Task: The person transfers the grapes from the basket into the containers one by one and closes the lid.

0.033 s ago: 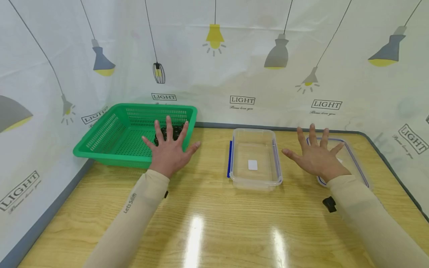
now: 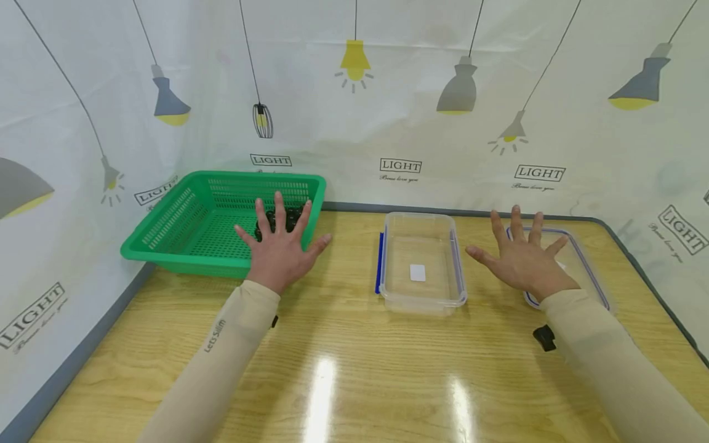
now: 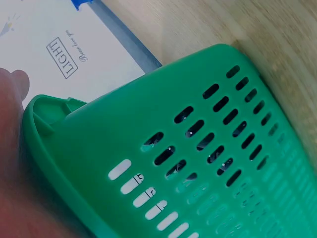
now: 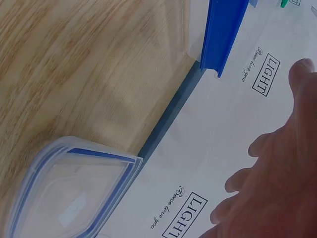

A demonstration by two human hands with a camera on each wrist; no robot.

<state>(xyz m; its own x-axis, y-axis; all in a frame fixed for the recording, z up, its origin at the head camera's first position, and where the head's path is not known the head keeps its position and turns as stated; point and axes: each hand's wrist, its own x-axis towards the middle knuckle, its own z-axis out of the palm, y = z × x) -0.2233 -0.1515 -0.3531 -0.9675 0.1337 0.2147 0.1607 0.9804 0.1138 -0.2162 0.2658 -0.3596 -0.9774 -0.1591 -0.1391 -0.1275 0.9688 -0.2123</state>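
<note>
My left hand (image 2: 278,255), fingers straight and spread, is held up in front of a green plastic basket (image 2: 188,261). Shiny black pieces (image 2: 292,216) lie in the basket's right end, partly hidden behind those fingers. Slots in the basket wall (image 3: 114,124) show dark pieces in the left wrist view. My right hand (image 2: 523,261) is likewise spread and holds nothing. It overlaps a clear lid (image 2: 584,261) with a blue seal. Between the hands stands a clear, lidless plastic container (image 2: 423,303), with a blue latch (image 2: 380,263) on its left side.
A wooden table (image 2: 354,369) carries everything. Behind it hangs a white sheet (image 2: 410,92) printed with lamps, meeting the table along a grey edge (image 2: 354,207). A small white label (image 2: 418,272) shows in the container. A black piece (image 2: 545,338) sits beside the right wrist.
</note>
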